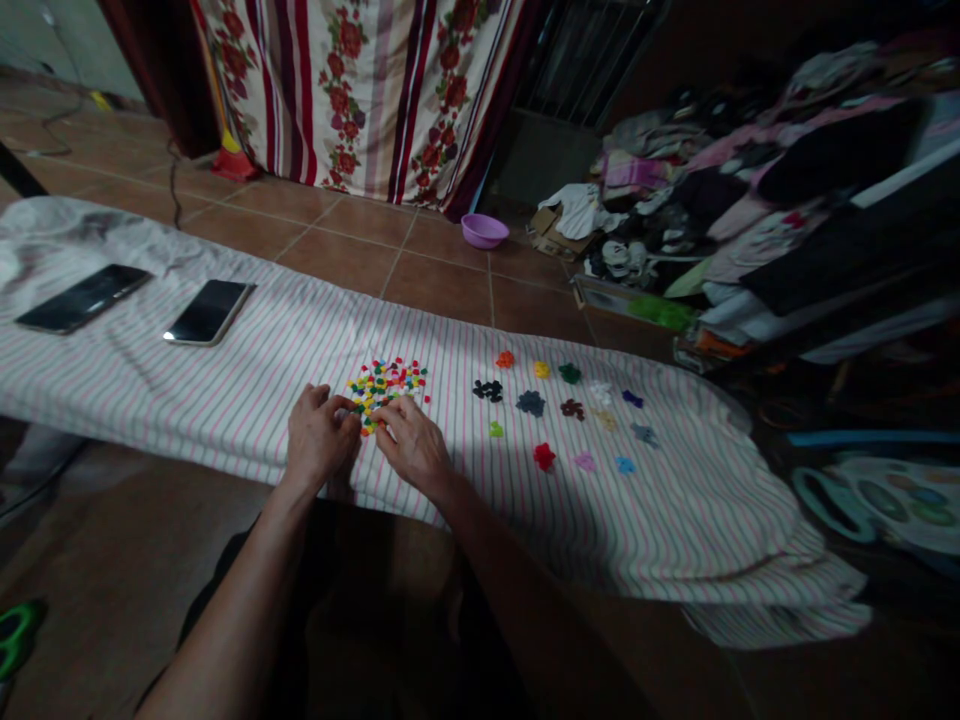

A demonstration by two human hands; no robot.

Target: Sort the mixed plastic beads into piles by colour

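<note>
A mixed pile of tiny coloured pieces (390, 378) lies on the striped cloth, its near part partly covered by my fingers. At the left edge of the pile, my left hand (321, 437) is closed, with thumb and forefinger bent together. My right hand (412, 442) reaches in from the near right side, fingertips pressed together on the pieces. Whatever either hand pinches is too small to make out. To the right sit several single-colour heaps, among them black pieces (488, 390), dark grey pieces (531, 403), red pieces (544, 457) and orange pieces (505, 359).
The striped cloth (285, 370) covers a long, narrow surface. A phone (208, 312) and a larger dark tablet-like device (84, 298) lie at left. Beyond are a purple basin (484, 231) on the tiled floor, a floral curtain (360, 100) and heaped clothes (750, 180).
</note>
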